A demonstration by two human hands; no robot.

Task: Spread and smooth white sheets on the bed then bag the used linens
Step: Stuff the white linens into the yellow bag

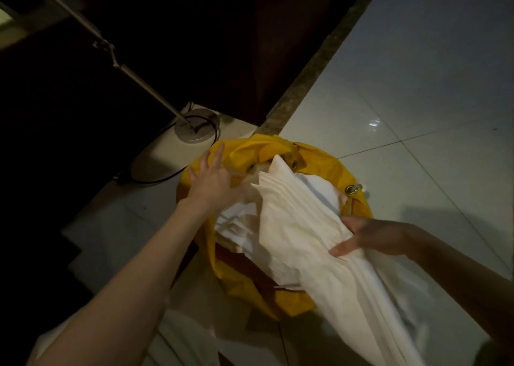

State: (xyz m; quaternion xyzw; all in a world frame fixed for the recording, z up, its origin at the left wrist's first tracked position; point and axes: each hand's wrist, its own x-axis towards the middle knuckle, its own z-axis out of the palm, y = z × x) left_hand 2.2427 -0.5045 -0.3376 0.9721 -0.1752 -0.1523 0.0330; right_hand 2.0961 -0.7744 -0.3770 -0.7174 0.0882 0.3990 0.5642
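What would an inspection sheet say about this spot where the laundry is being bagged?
Surface: glossy pale tiled floor, one light reflection.
Job's things: yellow laundry bag open on the floor; white sheets partly inside, the rest trailing out towards the camera.
Clutter: more white cloth on the floor beside the bag.
Hands: left hand open at the bag's rim; right hand gripping the sheets.
Cables: black cord looping round the lamp base.
Surroundings: dark furniture, stone threshold strip.

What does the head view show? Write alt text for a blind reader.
A person's right hand grips a bunched white sheet and feeds it into a yellow laundry bag on a pale tiled floor. The left hand, fingers straight, rests at the bag's rim; a floor lamp base stands beyond.
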